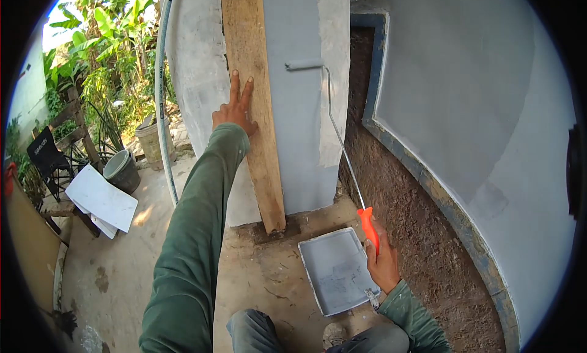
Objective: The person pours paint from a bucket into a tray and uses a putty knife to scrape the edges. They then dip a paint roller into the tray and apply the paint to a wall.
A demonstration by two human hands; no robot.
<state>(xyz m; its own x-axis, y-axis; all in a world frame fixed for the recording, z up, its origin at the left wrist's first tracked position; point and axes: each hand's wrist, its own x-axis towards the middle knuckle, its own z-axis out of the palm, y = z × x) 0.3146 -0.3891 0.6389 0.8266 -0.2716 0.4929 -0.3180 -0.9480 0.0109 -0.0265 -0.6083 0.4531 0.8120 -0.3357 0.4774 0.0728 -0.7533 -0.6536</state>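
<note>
Against a wooden plank (249, 96), my left hand (237, 111) presses flat, two fingers stretched upward. The plank stands upright along the face of a pillar (293, 133). My right hand (383, 258) is wrapped round the orange handle (368, 226) of a paint roller. A long bent metal rod joins the handle to the grey roller head (304, 64), which lies on the pillar just right of the plank. Grey paint covers the strip beside the plank; a paler, rough band runs along the pillar's right edge. Below stands a paint tray (336, 270) with grey paint inside.
A hose (161, 90) hangs left of the pillar. Farther left are white sheets (104, 197), a dark bucket (122, 171), a pale bucket (153, 140) and a black chair (47, 152). A grey wall (452, 90) with a ledge curves along the right. My knees show at the bottom.
</note>
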